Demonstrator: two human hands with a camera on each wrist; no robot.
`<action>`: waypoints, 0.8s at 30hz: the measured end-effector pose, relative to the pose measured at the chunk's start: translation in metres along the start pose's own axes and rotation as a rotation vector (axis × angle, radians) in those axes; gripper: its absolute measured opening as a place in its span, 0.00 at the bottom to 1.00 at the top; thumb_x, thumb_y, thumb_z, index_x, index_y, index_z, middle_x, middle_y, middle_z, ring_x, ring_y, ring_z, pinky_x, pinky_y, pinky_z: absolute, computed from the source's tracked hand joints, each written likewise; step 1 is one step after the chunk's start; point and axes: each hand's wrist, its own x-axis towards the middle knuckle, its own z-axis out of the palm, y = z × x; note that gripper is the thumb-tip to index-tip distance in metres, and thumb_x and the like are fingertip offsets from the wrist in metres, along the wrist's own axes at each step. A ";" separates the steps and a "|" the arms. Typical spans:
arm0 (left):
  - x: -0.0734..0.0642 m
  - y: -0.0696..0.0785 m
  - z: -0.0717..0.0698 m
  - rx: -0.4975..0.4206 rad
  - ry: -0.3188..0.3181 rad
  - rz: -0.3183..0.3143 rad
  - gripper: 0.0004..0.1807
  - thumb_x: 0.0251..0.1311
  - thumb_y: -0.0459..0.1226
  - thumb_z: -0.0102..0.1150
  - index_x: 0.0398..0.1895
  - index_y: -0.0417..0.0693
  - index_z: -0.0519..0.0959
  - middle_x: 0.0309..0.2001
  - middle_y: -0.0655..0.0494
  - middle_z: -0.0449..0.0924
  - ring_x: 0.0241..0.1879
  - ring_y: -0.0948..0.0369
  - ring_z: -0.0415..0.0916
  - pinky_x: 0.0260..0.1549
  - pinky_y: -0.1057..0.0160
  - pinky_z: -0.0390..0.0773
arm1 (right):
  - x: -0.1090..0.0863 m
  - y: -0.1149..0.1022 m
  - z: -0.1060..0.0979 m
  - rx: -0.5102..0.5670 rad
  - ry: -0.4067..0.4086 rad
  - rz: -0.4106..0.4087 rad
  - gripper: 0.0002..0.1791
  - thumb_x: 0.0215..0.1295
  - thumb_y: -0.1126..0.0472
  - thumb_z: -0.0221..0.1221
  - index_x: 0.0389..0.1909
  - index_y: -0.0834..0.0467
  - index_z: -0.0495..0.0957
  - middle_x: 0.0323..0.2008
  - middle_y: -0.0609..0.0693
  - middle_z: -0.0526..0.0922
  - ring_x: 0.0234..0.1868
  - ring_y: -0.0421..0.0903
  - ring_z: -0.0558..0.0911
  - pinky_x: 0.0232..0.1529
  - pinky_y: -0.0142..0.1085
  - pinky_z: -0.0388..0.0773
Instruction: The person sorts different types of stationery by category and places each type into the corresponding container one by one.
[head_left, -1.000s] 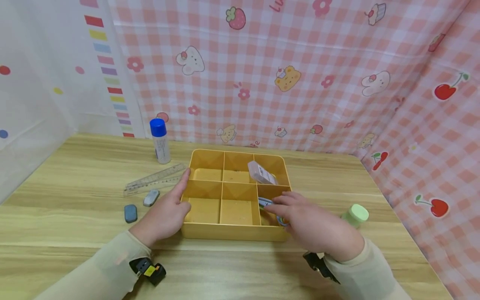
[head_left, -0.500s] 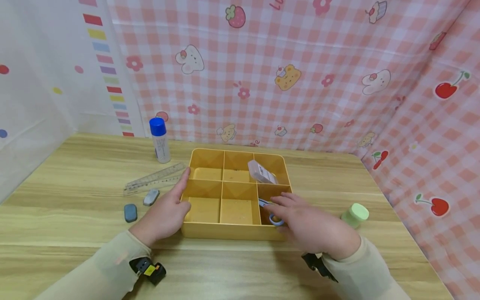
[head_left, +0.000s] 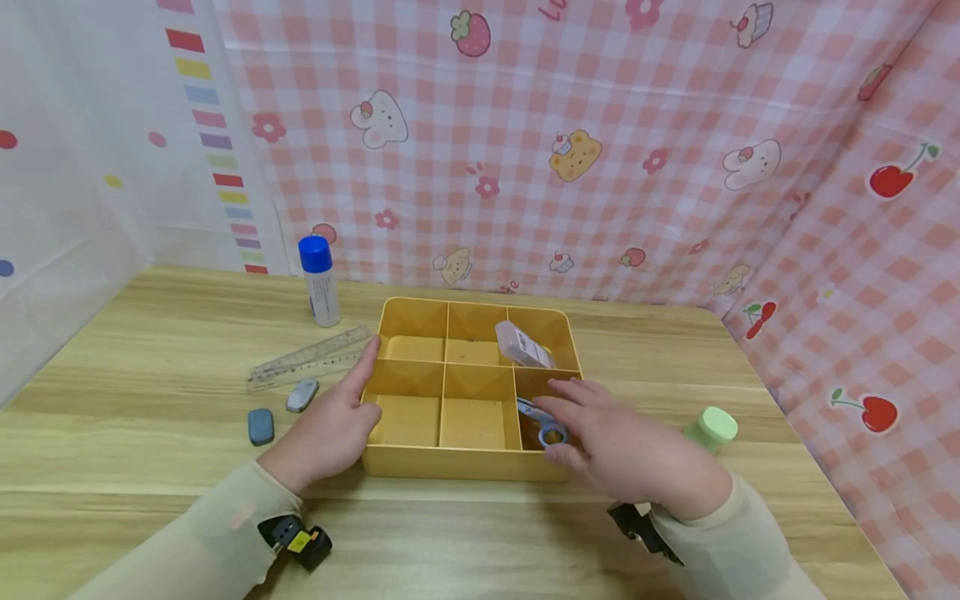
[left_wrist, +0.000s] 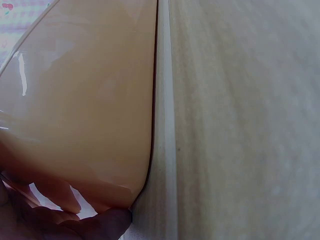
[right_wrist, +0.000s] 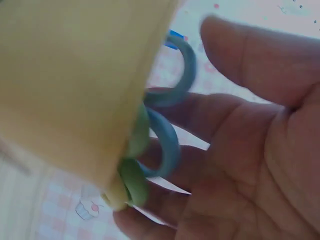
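A yellow divided organizer box [head_left: 465,464] stands between my two hands. My left hand [head_left: 326,429] rests against its left side, the index finger straight along the wall; in the left wrist view the fingertips [left_wrist: 112,220] touch the box's lower corner. Over the front right compartment is my right hand [head_left: 630,450], fingers spread and thumb apart. Scissors [head_left: 534,411] with blue handles stand tilted in that compartment, close beside the thumb. The right wrist view has the blue handle loops [right_wrist: 190,65] sticking out past the box rim, with rounded green pieces [right_wrist: 134,182] below them.
A translucent case [head_left: 522,343] leans in the back right compartment. Left of the box lie clear rulers [head_left: 307,358], a blue-grey rounded block [head_left: 261,427] and a paler one [head_left: 302,395]. A blue-capped glue stick [head_left: 322,287] stands behind them. A green-lidded jar [head_left: 712,429] stands right.
The scissors' handle has shifted a little left and shows more fully. My right thumb has come into view beside it, and the fingers have spread. My left hand has stayed put.
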 end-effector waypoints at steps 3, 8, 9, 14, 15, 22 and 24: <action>0.000 -0.001 0.001 -0.004 -0.001 -0.003 0.44 0.76 0.35 0.38 0.87 0.62 0.30 0.87 0.57 0.32 0.86 0.46 0.38 0.81 0.36 0.44 | -0.002 0.003 -0.007 0.022 0.061 0.020 0.32 0.79 0.49 0.57 0.78 0.58 0.68 0.78 0.62 0.65 0.78 0.65 0.65 0.74 0.64 0.67; 0.001 -0.002 0.001 -0.004 0.000 -0.004 0.44 0.76 0.35 0.38 0.87 0.62 0.30 0.87 0.58 0.32 0.86 0.47 0.37 0.81 0.36 0.44 | -0.008 0.018 -0.021 -0.017 0.148 0.091 0.32 0.80 0.53 0.55 0.79 0.60 0.65 0.76 0.65 0.67 0.77 0.68 0.67 0.74 0.66 0.66; 0.001 -0.002 0.001 -0.002 0.000 -0.002 0.44 0.76 0.35 0.38 0.87 0.62 0.30 0.87 0.57 0.32 0.86 0.47 0.38 0.81 0.36 0.44 | -0.009 0.022 -0.023 -0.029 0.158 0.106 0.31 0.80 0.54 0.56 0.78 0.61 0.65 0.76 0.66 0.67 0.77 0.69 0.66 0.74 0.66 0.66; 0.000 -0.002 0.000 0.005 0.004 0.011 0.44 0.76 0.35 0.39 0.87 0.61 0.30 0.87 0.56 0.33 0.86 0.46 0.38 0.81 0.36 0.44 | -0.012 0.043 -0.029 -0.061 0.136 0.202 0.32 0.78 0.56 0.57 0.78 0.61 0.65 0.77 0.71 0.64 0.76 0.74 0.63 0.72 0.70 0.64; 0.000 -0.002 0.000 0.008 0.004 0.014 0.44 0.76 0.35 0.39 0.87 0.61 0.30 0.87 0.55 0.33 0.85 0.46 0.38 0.81 0.36 0.45 | -0.012 0.047 -0.029 -0.060 0.123 0.224 0.32 0.78 0.56 0.58 0.78 0.61 0.65 0.77 0.71 0.63 0.77 0.75 0.61 0.72 0.71 0.63; -0.001 -0.001 0.000 0.018 0.010 0.018 0.44 0.76 0.35 0.39 0.87 0.60 0.31 0.87 0.55 0.34 0.85 0.46 0.39 0.81 0.36 0.45 | -0.010 0.066 -0.029 -0.058 0.059 0.315 0.35 0.77 0.52 0.58 0.79 0.61 0.63 0.78 0.73 0.59 0.77 0.77 0.57 0.72 0.73 0.60; -0.001 -0.001 0.000 0.017 0.011 0.022 0.44 0.76 0.35 0.39 0.87 0.59 0.32 0.87 0.55 0.34 0.85 0.45 0.40 0.81 0.36 0.46 | -0.010 0.072 -0.028 -0.066 0.059 0.324 0.36 0.76 0.51 0.59 0.79 0.62 0.63 0.77 0.74 0.59 0.76 0.78 0.58 0.72 0.73 0.61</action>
